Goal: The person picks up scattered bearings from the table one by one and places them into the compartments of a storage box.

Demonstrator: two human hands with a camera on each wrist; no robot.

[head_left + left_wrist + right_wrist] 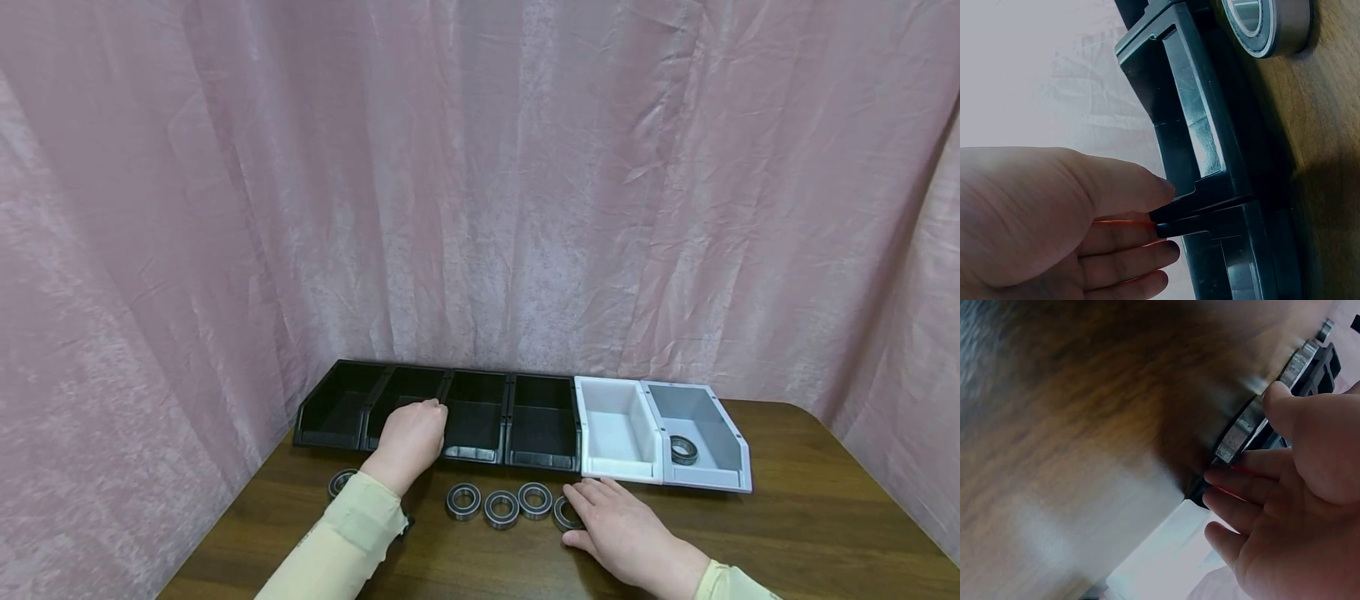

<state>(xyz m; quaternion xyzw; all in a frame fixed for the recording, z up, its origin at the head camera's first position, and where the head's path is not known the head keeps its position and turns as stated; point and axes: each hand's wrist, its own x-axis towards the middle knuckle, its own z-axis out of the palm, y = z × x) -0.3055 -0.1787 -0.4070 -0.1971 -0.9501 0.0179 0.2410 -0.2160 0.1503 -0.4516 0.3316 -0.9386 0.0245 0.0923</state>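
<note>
My left hand (411,437) reaches over the row of black bins (543,417). In the left wrist view its thumb and forefinger pinch the dividing wall (1194,209) between two black bins; the other fingers are bent beside it. On the table, the right hand (626,533) has its thumb and fingertips around the edge of a ball bearing (567,513), partly covered by the fingers. The right wrist view shows the rim of this bearing (1238,437) between thumb and fingers. Three more bearings (502,510) lie just to its left.
A white bin (618,429) and a grey bin (712,477) continue the row on the right. One bearing (683,450) lies in the grey bin. Another bearing (341,482) is partly hidden behind the left forearm. A pink curtain (480,208) hangs behind the wooden table (825,517).
</note>
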